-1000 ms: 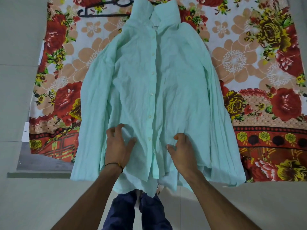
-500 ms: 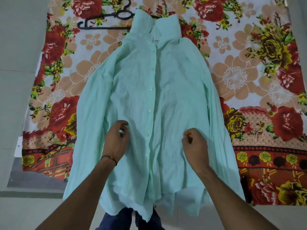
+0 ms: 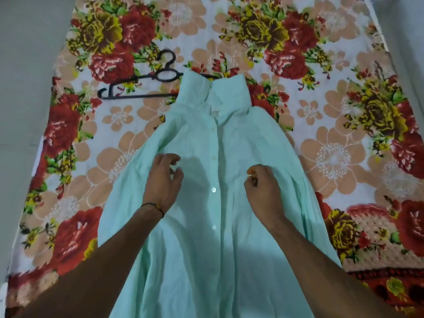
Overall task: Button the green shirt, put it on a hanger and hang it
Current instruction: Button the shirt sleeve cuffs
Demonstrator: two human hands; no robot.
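The pale green shirt [image 3: 220, 226] lies face up on a floral bedsheet [image 3: 344, 157], collar pointing away from me, with white buttons running down its closed front. A black hanger [image 3: 137, 88] rests on the sheet beyond the shirt's left shoulder, one end tucked under the collar. My left hand [image 3: 164, 182] sits on the chest left of the button line, fingers curved and apart, holding nothing. My right hand [image 3: 263, 189] sits right of the button line with its fingers curled in; no cloth shows in its grip.
The sheet covers a mattress on a grey tiled floor [image 3: 23, 88], which shows along the left edge and top right corner. The shirt's sleeves spread down both sides of its body. My forearms cross the lower shirt.
Both hands have slid from the hem area up to the chest. The view has moved forward, so the hanger and collar now sit lower in the frame.
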